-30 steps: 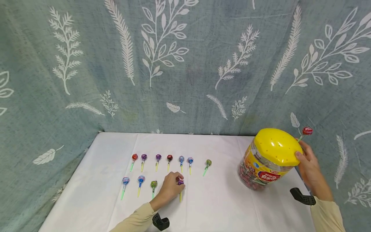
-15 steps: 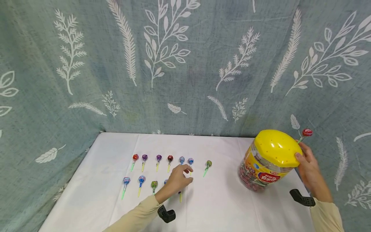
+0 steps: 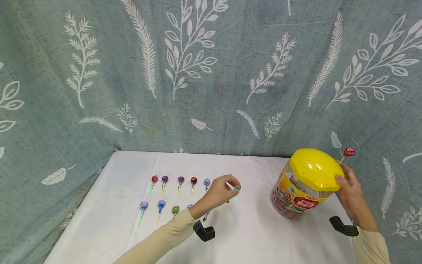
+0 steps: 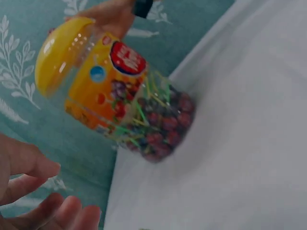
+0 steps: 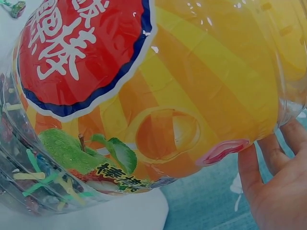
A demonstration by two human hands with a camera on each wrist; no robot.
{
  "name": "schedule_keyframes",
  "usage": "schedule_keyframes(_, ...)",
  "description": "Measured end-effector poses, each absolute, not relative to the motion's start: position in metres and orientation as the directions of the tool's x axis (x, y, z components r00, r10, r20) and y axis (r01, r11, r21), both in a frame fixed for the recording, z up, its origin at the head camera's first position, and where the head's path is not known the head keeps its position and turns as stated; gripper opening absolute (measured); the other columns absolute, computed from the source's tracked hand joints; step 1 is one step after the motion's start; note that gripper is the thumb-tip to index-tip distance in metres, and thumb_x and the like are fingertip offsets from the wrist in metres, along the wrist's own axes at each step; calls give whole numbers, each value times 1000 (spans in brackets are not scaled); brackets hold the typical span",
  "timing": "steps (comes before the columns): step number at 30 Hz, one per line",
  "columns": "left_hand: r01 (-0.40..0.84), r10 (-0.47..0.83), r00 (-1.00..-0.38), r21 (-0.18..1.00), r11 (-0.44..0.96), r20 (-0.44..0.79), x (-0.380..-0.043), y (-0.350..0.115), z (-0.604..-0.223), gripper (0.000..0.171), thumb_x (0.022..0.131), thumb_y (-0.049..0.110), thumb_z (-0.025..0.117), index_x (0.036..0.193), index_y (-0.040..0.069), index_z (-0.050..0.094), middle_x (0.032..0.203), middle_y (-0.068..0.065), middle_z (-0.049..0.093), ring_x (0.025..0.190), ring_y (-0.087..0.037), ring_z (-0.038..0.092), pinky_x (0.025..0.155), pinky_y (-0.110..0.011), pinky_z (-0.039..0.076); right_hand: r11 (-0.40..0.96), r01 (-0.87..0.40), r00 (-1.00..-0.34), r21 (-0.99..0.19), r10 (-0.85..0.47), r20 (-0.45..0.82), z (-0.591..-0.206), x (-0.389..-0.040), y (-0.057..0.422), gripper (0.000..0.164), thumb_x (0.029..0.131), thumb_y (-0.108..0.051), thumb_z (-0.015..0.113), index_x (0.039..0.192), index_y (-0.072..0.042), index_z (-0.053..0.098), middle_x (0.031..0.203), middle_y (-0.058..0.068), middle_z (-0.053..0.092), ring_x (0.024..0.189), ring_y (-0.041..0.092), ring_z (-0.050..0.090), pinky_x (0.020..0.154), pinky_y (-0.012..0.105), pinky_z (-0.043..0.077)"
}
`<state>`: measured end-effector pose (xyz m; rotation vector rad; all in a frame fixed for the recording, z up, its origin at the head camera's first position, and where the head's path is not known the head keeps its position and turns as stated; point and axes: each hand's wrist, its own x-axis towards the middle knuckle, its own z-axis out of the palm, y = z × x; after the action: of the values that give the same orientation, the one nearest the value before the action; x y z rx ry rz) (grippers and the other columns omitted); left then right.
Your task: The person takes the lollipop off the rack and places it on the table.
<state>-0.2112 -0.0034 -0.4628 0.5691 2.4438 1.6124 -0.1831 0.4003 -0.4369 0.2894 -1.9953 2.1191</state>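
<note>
My left hand [image 3: 217,192] reaches over the white table, its thumb and index fingertips parted around the head of a green lollipop [image 3: 238,187]. In the left wrist view a gap shows between thumb and fingers, and no lollipop is visible there. My right hand [image 3: 352,194] grips a clear candy jar [image 3: 290,198] by the edge of its yellow lid [image 3: 314,167]. Tilted to the right, the jar holds several lollipops [image 4: 165,127] near its bottom. A red lollipop [image 3: 349,151] sticks up behind the lid by the right fingers; what holds its stick is hidden.
Lollipops lie in two rows on the white cloth [image 3: 257,234], among them a red one [image 3: 154,179], a purple one [image 3: 181,180] and a blue one [image 3: 161,204]. My left forearm covers part of the front row. A patterned curtain [image 3: 224,73] hangs behind the table.
My left hand has let go of a purple lollipop in the front row and moved right and away from me to the green one. The right hand and jar have stayed put.
</note>
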Motion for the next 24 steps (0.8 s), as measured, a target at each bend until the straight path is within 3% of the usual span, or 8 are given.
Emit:
schedule_keyframes(7, 258, 439, -891, 928, 268, 121, -218, 22, -438, 15, 86, 9, 67, 101, 13, 66, 95, -1, 62, 73, -13, 60, 50, -27, 53, -56, -280, -960, -958, 21, 280, -436, -183, 399, 50, 99, -9, 43, 145, -15, 24, 136, -8, 39, 110, 1, 50, 89, 8, 40)
schedule_keyframes(18, 328, 505, -840, 927, 184, 197, -224, 56, -401, 14, 89, 11, 65, 103, 11, 65, 95, -3, 64, 73, -11, 61, 54, -26, 54, -62, -274, -962, -960, 29, 272, -436, -182, 401, 56, 99, -9, 43, 149, -10, 17, 139, -6, 34, 113, -1, 48, 89, 7, 39)
schedule_keyframes(24, 347, 525, -822, 925, 155, 220, -228, 70, -384, 13, 90, 12, 64, 103, 12, 65, 93, 0, 63, 72, -9, 60, 57, -28, 55, -51, -261, -965, -964, 34, 260, -438, -182, 400, 53, 100, -10, 43, 147, -14, 20, 139, -6, 34, 112, -1, 48, 89, 7, 39)
